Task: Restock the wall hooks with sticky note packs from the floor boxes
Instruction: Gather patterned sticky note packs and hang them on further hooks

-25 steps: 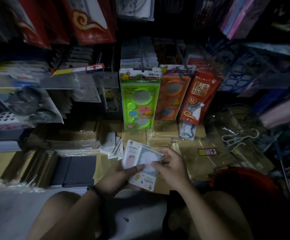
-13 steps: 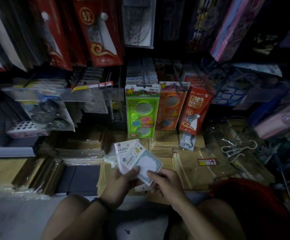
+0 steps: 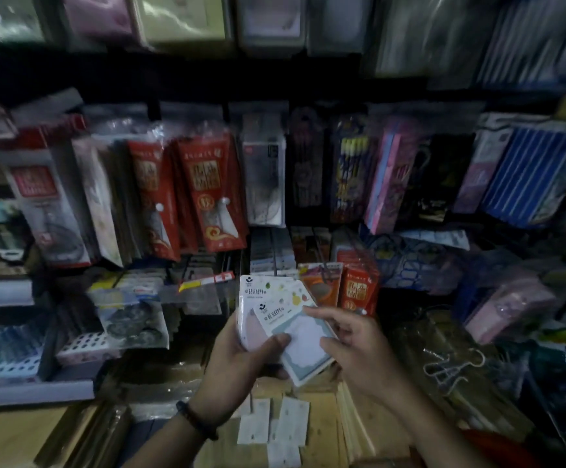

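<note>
Head view: your left hand (image 3: 241,363) grips the fanned packs (image 3: 268,298) just before the rack. Your right hand (image 3: 359,349) pinches the front pack (image 3: 303,346) by its edge. Hook is probably behind them, too blurred to tell. Risk: the loose fan slips while you hunt for the hook, and packs drop onto the spares (image 3: 290,418) below.

sticky note packs (image 3: 276,310) — white cards, pale blue-edged and pink pads (small coloured spots) | hanging packs (image 3: 212,194) — red, gold marks | right-hand pack (image 3: 524,170): blue, white-striped

A dark beaded bracelet (image 3: 196,421) circles the left hand's (image 3: 237,363) wrist.
</note>
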The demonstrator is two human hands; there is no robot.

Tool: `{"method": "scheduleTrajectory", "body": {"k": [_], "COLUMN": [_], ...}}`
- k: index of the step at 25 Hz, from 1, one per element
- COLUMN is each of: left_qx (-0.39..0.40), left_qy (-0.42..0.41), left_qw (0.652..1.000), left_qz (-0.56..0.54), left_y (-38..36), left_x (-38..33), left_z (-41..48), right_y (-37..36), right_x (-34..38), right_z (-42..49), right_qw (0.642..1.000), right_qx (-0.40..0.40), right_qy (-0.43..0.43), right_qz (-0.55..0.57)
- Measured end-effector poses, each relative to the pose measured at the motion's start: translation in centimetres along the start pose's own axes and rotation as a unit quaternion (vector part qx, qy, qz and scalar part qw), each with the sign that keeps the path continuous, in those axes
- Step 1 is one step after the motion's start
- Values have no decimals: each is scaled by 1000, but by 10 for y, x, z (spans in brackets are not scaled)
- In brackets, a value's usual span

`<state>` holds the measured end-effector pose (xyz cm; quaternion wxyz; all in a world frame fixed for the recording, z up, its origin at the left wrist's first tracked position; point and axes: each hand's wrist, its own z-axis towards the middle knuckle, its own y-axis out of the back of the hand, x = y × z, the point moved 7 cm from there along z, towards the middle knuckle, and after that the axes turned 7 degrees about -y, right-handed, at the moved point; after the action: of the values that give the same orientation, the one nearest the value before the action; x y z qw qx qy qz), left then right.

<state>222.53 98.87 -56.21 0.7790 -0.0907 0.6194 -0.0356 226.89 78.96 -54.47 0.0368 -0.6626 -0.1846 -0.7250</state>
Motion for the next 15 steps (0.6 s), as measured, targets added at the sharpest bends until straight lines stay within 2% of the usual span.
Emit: {"method": "scheduleTrajectory", "body": {"k": [3,7,10,15], "left_qx": [-3,-4,19,33], "left_qy": [-64,-164,-204,-246], "left_qw": [998,985,977,965], "left_qz": [15,46,62,84], "left_y": [-13,-27,-34,-43], "left_x": [-65,-145,-193,-260], "left_z": [26,62,83,111], "right_y": [18,43,60,87], "right_x": [66,140,189,246], "right_z": [7,14,24,53], "right_qw": [998,988,981,967], "right_qx": [-9,-81,-108,-146], "right_qy": [43,120,161,195], "right_qz": [41,50,32,77]}}
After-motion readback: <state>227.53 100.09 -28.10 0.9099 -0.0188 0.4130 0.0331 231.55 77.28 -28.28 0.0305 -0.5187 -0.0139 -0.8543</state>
